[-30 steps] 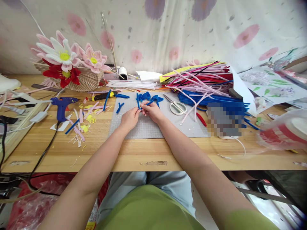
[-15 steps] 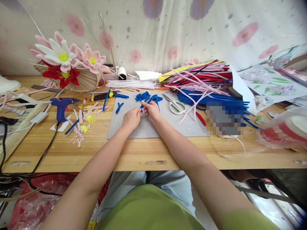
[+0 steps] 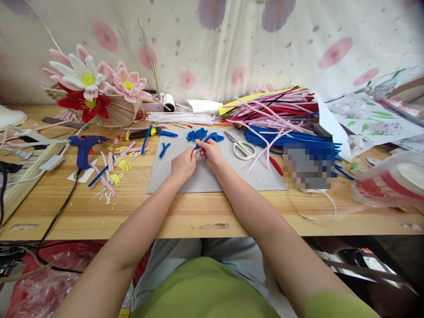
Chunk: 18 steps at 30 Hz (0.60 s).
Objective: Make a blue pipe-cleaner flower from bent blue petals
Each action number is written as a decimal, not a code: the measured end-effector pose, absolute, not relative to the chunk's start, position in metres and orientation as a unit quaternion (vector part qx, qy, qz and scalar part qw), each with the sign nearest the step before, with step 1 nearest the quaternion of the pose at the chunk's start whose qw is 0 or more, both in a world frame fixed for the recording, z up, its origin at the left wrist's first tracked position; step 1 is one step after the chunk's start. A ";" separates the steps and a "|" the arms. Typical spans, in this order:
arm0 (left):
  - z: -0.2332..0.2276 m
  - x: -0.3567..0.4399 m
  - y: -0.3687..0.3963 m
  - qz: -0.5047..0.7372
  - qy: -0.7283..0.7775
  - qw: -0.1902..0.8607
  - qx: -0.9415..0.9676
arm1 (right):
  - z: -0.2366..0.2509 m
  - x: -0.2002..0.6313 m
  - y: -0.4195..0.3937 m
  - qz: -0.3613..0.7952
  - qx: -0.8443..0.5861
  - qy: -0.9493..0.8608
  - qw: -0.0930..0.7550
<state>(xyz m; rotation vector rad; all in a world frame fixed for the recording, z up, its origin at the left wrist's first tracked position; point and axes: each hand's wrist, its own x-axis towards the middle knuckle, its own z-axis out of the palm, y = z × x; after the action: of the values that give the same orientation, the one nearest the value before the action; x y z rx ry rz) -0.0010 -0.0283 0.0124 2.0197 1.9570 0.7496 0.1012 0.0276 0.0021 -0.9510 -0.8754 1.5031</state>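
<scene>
My left hand [image 3: 184, 165] and my right hand [image 3: 210, 153] meet above the grey cutting mat [image 3: 172, 181]. Both are closed, pinching a short blue pipe cleaner [image 3: 196, 147] between the fingertips; most of it is hidden by the fingers. Just beyond them lie several bent blue pipe cleaner pieces [image 3: 196, 134] at the mat's far edge. A Y-shaped blue piece [image 3: 164, 149] rests on the mat to the left. Scissors with pale handles [image 3: 244, 150] lie right of my right hand.
A blue glue gun [image 3: 85, 149] stands at left near pink and yellow scraps [image 3: 123, 164]. Behind are white pipe cleaners [image 3: 182, 117] and fuzzy flowers [image 3: 86, 79]. Bundled blue pipe cleaners [image 3: 281, 139] lie right, with a plastic-wrapped cup [image 3: 391, 179] beyond a blurred patch.
My hands stay pinched together on the blue pipe cleaner, with only a very slight shift of the fingers. The camera view has moved a little; the objects on the table lie as before.
</scene>
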 end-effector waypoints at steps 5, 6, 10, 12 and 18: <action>0.011 -0.007 -0.027 0.298 0.667 0.101 0.675 | 0.004 0.101 0.025 0.647 -0.376 -0.398 0.530; 0.011 -0.008 -0.026 0.307 0.663 0.097 0.676 | 0.004 0.100 0.025 0.652 -0.368 -0.402 0.527; 0.010 -0.013 -0.023 0.321 0.639 0.084 0.694 | 0.003 0.100 0.022 0.666 -0.327 -0.429 0.515; 0.011 -0.015 -0.022 0.322 0.628 0.087 0.703 | 0.003 0.100 0.021 0.664 -0.314 -0.444 0.513; 0.015 -0.014 -0.026 0.361 0.608 0.127 0.696 | 0.005 0.100 0.021 0.674 -0.306 -0.430 0.517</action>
<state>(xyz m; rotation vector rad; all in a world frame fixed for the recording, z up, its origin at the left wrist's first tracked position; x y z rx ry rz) -0.0136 -0.0256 0.0149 2.0243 1.7688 1.0517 0.0998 0.0210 0.0047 -0.7341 -1.0319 1.6173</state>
